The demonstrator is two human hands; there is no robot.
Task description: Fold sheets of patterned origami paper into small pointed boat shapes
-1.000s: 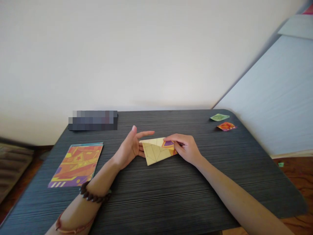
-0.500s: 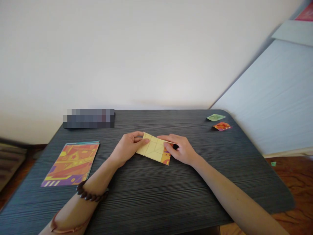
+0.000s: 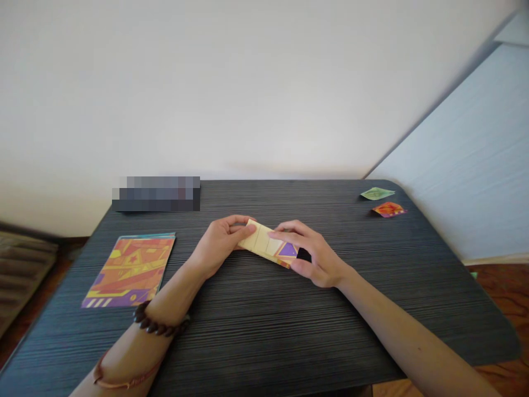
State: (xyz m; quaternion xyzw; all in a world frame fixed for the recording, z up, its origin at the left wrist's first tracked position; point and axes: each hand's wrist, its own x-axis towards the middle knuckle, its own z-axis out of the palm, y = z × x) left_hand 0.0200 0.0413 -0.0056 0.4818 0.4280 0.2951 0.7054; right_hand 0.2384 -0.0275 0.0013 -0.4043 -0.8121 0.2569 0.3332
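A folded sheet of origami paper (image 3: pixel 261 238), cream with printed lines and a purple and orange pattern at its right end, is held tilted above the table's middle. My left hand (image 3: pixel 217 242) pinches its left end, thumb on top and fingers behind. At the other end is my right hand (image 3: pixel 316 253), closed around the paper: its fingertips rest on the upper face, and the thumb lies at the lower right corner. A narrow layered edge shows along the paper's lower side.
To the left lies a stack of patterned paper sheets (image 3: pixel 132 270) on the dark table (image 3: pixel 248 342). A pixelated dark object (image 3: pixel 157 196) is at the back left. Two small folded paper pieces, one green (image 3: pixel 377 193) and one orange (image 3: pixel 388 209), sit at the back right, near the wall.
The paper has become narrower, its near part folded up. My right thumb has moved from the paper's top to its lower corner, and the fingers now lie on top. The view has shifted slightly.
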